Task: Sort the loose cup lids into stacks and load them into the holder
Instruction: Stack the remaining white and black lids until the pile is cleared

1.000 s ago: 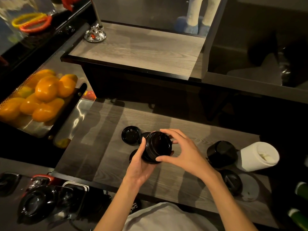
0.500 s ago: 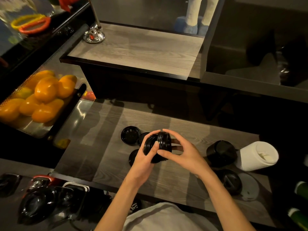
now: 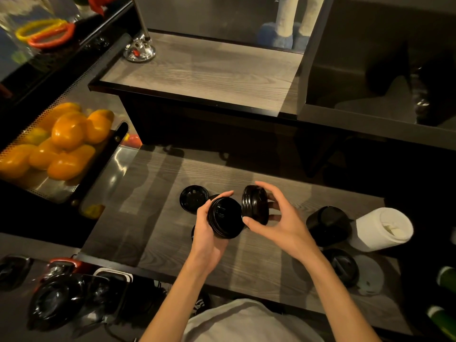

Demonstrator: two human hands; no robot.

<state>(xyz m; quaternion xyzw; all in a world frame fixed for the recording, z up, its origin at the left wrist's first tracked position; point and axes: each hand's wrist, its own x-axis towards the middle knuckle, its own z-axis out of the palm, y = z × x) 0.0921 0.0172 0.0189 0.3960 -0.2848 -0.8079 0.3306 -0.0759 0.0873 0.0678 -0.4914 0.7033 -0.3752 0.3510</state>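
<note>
Black lid stack in left hand grip, another stack in right hand grip.

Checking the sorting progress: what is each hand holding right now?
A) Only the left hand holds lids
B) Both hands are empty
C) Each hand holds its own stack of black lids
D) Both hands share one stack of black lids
C: the left hand grips one black lid stack and the right hand holds a separate black stack, with the two stacks apart.
</note>
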